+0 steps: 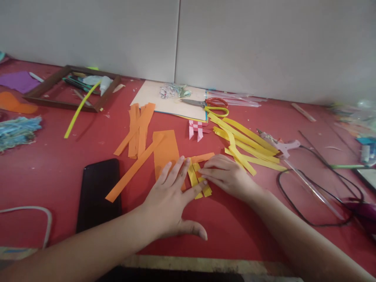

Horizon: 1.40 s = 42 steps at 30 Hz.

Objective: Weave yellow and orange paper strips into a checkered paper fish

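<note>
My left hand (173, 194) lies flat with its fingers spread over an orange paper piece (166, 147) and the edge of a small group of crossed yellow and orange strips (194, 174). One of its fingertips touches the yellow strips. My right hand (230, 176) is at the right side of that group, fingers together and bent, pressed round the end of an orange strip (204, 157). Left of the hands are loose orange strips (138, 131). Several yellow strips (246, 141) fan out behind my right hand. A small pink-and-white woven paper piece (196, 127) sits beyond.
A black phone (100, 192) lies left of my left hand. Red-and-yellow-handled scissors (216, 105) rest on a pale board (147, 96). A wooden frame (63, 102) holds odds and ends. At the right are a pink glue gun (282, 147) and its black cable.
</note>
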{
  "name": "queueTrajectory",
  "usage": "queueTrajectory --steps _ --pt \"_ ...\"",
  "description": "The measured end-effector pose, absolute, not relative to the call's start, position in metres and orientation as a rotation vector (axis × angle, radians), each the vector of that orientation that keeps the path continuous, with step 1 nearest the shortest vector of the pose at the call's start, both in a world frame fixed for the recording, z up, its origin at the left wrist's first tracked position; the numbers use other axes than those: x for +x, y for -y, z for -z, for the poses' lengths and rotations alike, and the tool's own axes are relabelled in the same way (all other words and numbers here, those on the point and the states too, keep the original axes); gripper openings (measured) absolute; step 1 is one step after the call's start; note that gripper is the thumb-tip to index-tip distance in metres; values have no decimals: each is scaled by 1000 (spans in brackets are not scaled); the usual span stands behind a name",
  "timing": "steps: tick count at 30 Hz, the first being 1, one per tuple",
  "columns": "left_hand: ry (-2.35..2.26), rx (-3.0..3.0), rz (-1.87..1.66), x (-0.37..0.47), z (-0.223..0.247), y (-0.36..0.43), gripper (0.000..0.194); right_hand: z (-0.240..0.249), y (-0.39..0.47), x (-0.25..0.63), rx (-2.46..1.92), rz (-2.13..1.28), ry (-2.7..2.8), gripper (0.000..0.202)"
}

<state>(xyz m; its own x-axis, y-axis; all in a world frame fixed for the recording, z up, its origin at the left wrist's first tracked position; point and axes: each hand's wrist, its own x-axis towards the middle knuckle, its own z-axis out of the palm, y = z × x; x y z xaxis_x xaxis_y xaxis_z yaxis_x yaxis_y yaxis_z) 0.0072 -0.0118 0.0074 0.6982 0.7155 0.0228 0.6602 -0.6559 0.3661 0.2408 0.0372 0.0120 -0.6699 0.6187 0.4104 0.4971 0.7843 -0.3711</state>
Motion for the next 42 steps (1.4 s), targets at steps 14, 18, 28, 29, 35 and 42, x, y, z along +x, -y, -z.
queueTrajectory --steps 14,18,28,29,35,42 --pt "-1094 2517 -190 10 -16 7 100 -13 -38 238 -753 -132 2504 20" --pt "-1095 2564 -199 11 -14 10 98 -13 -38 238 -763 -148 2484 21" --pt "-1727 2560 17 -21 -62 -31 40 -6 -39 240 -867 -219 2366 18" --pt "-1816 2520 75 -26 -64 -39 35 -5 -39 239 -871 -222 2355 18" --pt "-1894 2333 24 -45 -57 -66 15 -4 -39 237 -885 -234 2299 21" --pt "-1771 2224 -137 -55 -40 -77 24 -2 -39 238 -898 -246 2274 22"
